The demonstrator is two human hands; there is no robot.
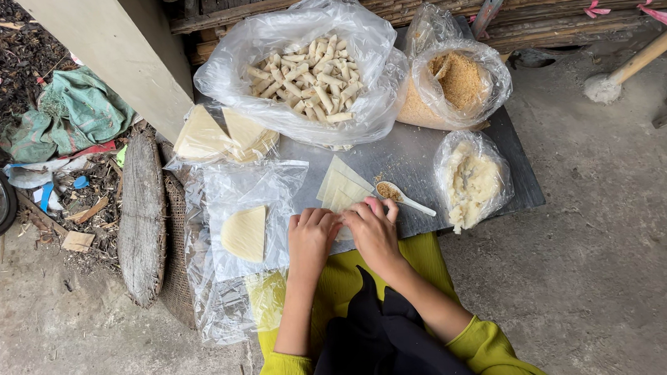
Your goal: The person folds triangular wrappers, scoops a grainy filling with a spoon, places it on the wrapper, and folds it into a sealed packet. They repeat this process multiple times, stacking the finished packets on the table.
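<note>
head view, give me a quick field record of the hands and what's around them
left hand: pressing on a pale wrapper sheet at the board's near edge
right hand: on the same sheet, beside the left
spoon: white, holds brown crumbs, right of the hands
big bag: finished rolls
right bags: crumbs; pale mash
surface: dark board

Pale triangular wrapper sheet [341, 188] lies flat (perhaps stacked) on tray.

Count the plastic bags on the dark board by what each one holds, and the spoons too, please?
Bag of rolled pieces: 1
Bag of brown crumbs: 1
Bag of pale mash: 1
Bag of stacked wrappers: 1
White spoon: 1
Total: 5
</note>
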